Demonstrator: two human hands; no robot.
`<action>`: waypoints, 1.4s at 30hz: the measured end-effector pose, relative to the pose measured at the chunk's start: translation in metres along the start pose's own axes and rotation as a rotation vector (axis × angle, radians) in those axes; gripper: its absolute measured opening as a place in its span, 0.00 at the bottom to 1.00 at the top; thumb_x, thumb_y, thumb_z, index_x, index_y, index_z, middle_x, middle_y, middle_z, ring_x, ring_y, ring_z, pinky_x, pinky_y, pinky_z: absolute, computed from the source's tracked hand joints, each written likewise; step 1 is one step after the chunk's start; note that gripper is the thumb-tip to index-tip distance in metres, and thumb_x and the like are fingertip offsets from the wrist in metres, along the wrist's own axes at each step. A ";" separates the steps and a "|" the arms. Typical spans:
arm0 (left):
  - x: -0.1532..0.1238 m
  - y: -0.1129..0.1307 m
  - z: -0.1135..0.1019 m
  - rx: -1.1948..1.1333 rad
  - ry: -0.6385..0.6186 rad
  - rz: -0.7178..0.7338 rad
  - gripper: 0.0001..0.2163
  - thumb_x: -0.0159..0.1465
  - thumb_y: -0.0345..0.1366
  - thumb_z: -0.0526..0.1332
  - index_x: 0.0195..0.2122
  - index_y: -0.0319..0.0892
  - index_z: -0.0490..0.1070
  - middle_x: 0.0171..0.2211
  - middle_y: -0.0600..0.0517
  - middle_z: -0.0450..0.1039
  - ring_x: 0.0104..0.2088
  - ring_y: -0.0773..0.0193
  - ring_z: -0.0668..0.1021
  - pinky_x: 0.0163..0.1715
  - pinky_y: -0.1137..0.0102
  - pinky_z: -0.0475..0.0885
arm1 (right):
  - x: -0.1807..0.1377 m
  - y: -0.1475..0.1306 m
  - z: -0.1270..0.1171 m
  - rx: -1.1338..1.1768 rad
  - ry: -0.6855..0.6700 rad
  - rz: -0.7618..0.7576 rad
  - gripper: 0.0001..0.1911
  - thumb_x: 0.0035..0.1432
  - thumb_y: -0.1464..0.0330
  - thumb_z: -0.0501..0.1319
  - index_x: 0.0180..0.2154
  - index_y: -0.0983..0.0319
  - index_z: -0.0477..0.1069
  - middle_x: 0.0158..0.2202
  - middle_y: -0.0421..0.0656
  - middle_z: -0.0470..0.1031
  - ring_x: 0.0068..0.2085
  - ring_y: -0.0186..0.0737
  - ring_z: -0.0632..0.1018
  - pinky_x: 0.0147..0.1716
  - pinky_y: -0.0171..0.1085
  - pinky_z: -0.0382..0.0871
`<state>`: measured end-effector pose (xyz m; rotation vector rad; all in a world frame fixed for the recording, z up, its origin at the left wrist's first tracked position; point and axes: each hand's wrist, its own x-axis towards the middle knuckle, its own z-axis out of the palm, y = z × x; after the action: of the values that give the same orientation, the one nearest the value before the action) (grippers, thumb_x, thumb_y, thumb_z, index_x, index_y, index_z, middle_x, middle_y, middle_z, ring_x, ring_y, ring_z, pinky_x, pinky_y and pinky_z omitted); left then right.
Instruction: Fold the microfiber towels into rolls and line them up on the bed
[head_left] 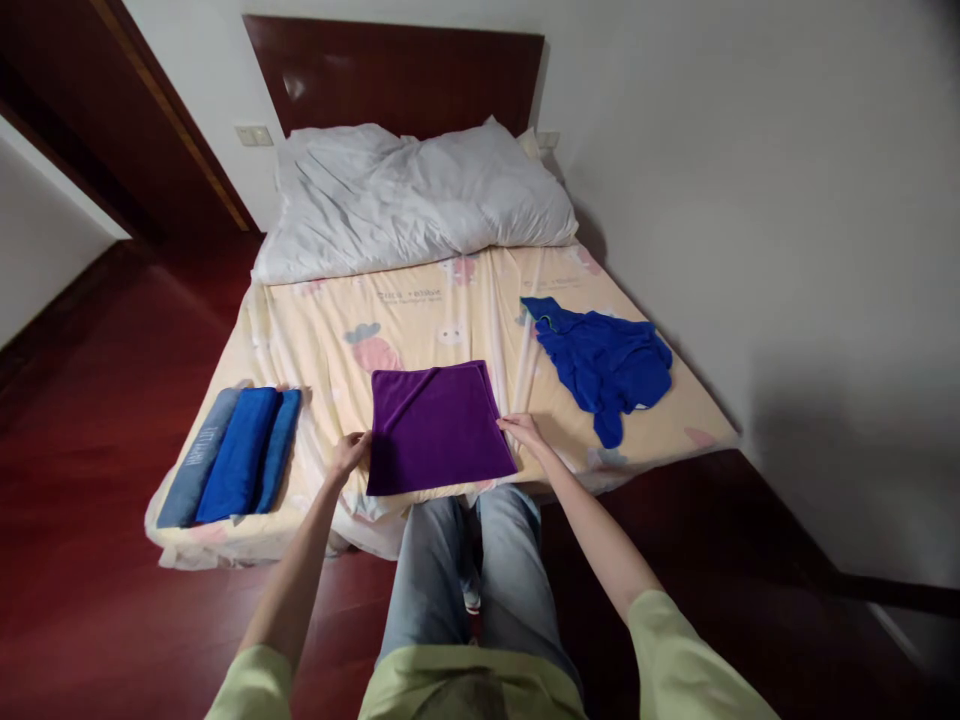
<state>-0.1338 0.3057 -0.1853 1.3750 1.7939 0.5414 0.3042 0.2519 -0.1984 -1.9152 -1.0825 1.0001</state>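
A purple towel (439, 425), folded into a rough square, lies flat near the front edge of the bed (420, 320). My left hand (349, 452) pinches its left edge, fingers closed on the cloth. At the towel's right edge rests my right hand (523, 430), fingers closed on that edge too. Both arms reach forward from lime-green sleeves.
Three folded blue towels (236, 455) lie side by side at the bed's front left. A crumpled bright blue towel (604, 362) sits at the right. A white pillow (420, 195) is at the head. A white wall runs along the right, dark wood floor around.
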 end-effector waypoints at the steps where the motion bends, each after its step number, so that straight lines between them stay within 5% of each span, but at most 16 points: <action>1: 0.016 0.008 -0.001 -0.030 0.011 -0.011 0.21 0.61 0.53 0.62 0.41 0.37 0.80 0.39 0.41 0.83 0.41 0.51 0.83 0.39 0.66 0.77 | 0.014 -0.003 0.005 -0.022 0.003 -0.005 0.10 0.48 0.61 0.70 0.30 0.61 0.81 0.32 0.44 0.84 0.40 0.46 0.84 0.39 0.38 0.77; 8: 0.118 0.059 0.010 -0.062 0.110 0.012 0.18 0.60 0.45 0.65 0.45 0.38 0.80 0.41 0.41 0.83 0.42 0.53 0.84 0.41 0.66 0.77 | 0.105 -0.030 0.031 -0.286 0.080 -0.011 0.10 0.57 0.60 0.66 0.37 0.58 0.82 0.40 0.44 0.85 0.44 0.45 0.84 0.45 0.37 0.75; 14: 0.167 0.075 0.029 0.003 0.230 0.060 0.16 0.60 0.41 0.66 0.45 0.36 0.79 0.40 0.43 0.82 0.42 0.54 0.83 0.44 0.67 0.76 | 0.144 -0.050 0.042 -0.402 0.123 -0.034 0.10 0.60 0.61 0.65 0.39 0.57 0.82 0.42 0.42 0.85 0.45 0.44 0.83 0.46 0.36 0.73; 23: 0.177 0.073 0.026 0.023 0.413 0.066 0.12 0.62 0.38 0.65 0.43 0.36 0.79 0.37 0.44 0.81 0.38 0.58 0.82 0.45 0.67 0.74 | 0.151 -0.039 0.044 -0.437 0.187 0.009 0.08 0.62 0.64 0.64 0.38 0.57 0.82 0.41 0.45 0.84 0.44 0.44 0.82 0.46 0.38 0.73; 30: 0.166 0.078 0.029 -0.060 0.348 0.110 0.14 0.63 0.37 0.63 0.48 0.37 0.76 0.39 0.44 0.81 0.37 0.60 0.82 0.42 0.69 0.75 | 0.140 -0.052 0.047 -0.467 0.249 0.049 0.11 0.64 0.64 0.61 0.43 0.57 0.81 0.45 0.47 0.83 0.48 0.47 0.81 0.51 0.41 0.72; 34: 0.169 0.077 0.029 -0.033 0.313 0.107 0.13 0.64 0.39 0.62 0.45 0.36 0.77 0.39 0.43 0.81 0.38 0.58 0.82 0.43 0.67 0.76 | 0.142 -0.060 0.049 -0.462 0.169 0.000 0.11 0.64 0.63 0.61 0.43 0.57 0.80 0.45 0.45 0.83 0.48 0.47 0.81 0.50 0.42 0.72; 42: 0.182 0.067 0.031 -0.007 0.379 0.149 0.12 0.67 0.39 0.58 0.46 0.38 0.75 0.39 0.45 0.80 0.40 0.59 0.81 0.45 0.67 0.76 | 0.162 -0.062 0.050 -0.479 0.175 0.015 0.11 0.66 0.63 0.60 0.42 0.58 0.79 0.46 0.46 0.82 0.48 0.48 0.80 0.50 0.42 0.72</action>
<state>-0.0863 0.4944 -0.2143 1.4832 1.9888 0.9386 0.2958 0.4310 -0.2133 -2.3405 -1.2875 0.5970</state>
